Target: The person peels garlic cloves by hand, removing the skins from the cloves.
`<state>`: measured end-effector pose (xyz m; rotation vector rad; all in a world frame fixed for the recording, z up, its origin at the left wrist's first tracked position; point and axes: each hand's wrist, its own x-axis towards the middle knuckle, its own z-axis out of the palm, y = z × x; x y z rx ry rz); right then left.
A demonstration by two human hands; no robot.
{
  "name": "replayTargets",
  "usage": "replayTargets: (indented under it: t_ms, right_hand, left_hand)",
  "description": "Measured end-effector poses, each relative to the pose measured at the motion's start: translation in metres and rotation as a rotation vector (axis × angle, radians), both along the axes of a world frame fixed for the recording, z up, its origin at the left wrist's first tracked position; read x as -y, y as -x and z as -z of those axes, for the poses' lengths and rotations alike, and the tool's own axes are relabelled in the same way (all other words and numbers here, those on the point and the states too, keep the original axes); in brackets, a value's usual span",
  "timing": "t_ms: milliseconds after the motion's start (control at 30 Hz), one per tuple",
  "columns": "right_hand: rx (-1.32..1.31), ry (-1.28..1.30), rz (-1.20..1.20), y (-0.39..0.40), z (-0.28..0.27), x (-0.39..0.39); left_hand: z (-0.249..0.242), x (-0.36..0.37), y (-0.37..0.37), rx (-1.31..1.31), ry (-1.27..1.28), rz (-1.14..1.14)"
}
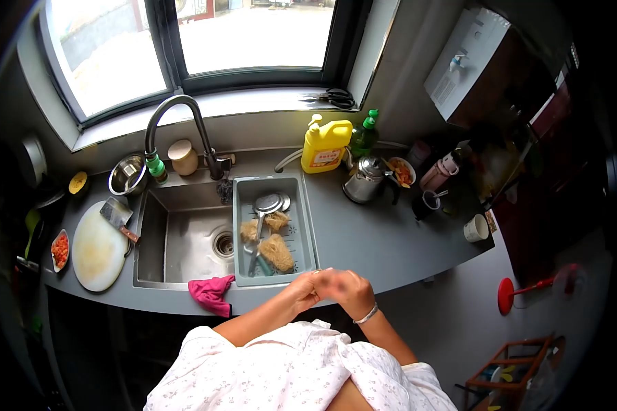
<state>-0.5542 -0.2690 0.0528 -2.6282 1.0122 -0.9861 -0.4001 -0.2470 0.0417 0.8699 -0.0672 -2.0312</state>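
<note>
My left hand (pixel 307 286) and my right hand (pixel 355 293) meet in front of my body, right at the counter's front edge. Fingers of both are curled in against each other; I cannot tell what is between them. A bracelet (pixel 367 314) circles my right wrist. Nearest to the hands is a grey plastic drain basket (pixel 309 236) over the right part of the sink. Inside it lie a metal ladle (pixel 269 202) and tan stringy bundles (pixel 276 253). A pink cloth (pixel 211 294) hangs over the sink's front rim.
Left of the steel sink (pixel 192 233) lie a cutting board (pixel 97 250), a cleaver (pixel 117 214) and a dish of red pieces (pixel 60 251). A faucet (pixel 182 103) arches behind. Rightward stand a yellow jug (pixel 325 147), a metal kettle (pixel 369 180) and a white cup (pixel 475 229).
</note>
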Motion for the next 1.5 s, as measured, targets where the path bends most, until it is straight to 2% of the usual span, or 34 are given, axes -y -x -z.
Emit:
replayTargets:
  t_ms: [100,167,333,467,567,667,733,933,1067,1167,1200,1367,1500]
  right_hand:
    - [-0.001,-0.016,0.02,-0.002,0.004,0.005]
    - [0.191,-0.282,0.046,-0.006,-0.001,0.009]
    - [0.26,-0.427,0.1,-0.003,-0.006,0.027]
    - [0.314,-0.514,0.142,0.002,-0.003,0.043]
    - [0.321,-0.548,0.165,0.012,-0.004,0.056]
    - [0.347,-0.615,0.169,0.025,0.0,0.067]
    - [0.482,-0.913,0.164,0.029,-0.008,0.069]
    - [0.602,-1.292,0.068,0.039,0.0,0.09]
    - [0.751,-1.516,-0.063,0.045,0.009,0.103]
    - [0.846,-1.582,-0.109,0.047,0.013,0.109]
    - [0.908,-1.613,-0.136,0.048,0.015,0.111]
    - [0.898,-1.612,-0.101,0.051,0.018,0.118]
    - [0.71,-1.468,-0.081,0.053,0.012,0.122]
  left_hand:
    - [0.015,0.007,-0.01,-0.037,0.084,0.115]
    - [0.013,0.011,-0.009,-0.022,0.064,0.088]
    - [0.003,0.021,0.002,0.053,0.056,0.033]
    - [-0.004,0.029,0.015,0.152,0.105,-0.109]
    - [-0.007,0.033,0.028,0.251,0.112,-0.332]
    - [-0.012,0.036,0.043,0.314,0.202,-0.262]
    - [-0.006,0.041,0.05,0.34,0.223,-0.273]
    - [0.007,0.052,0.055,0.421,0.246,-0.337]
    - [0.009,0.054,0.055,0.358,0.224,-0.379]
    - [0.012,0.055,0.052,0.205,0.21,-0.459]
    - [0.014,0.055,0.051,0.209,0.201,-0.464]
    - [0.013,0.061,0.051,0.23,0.19,-0.504]
    - [0.011,0.067,0.059,0.336,0.177,-0.466]
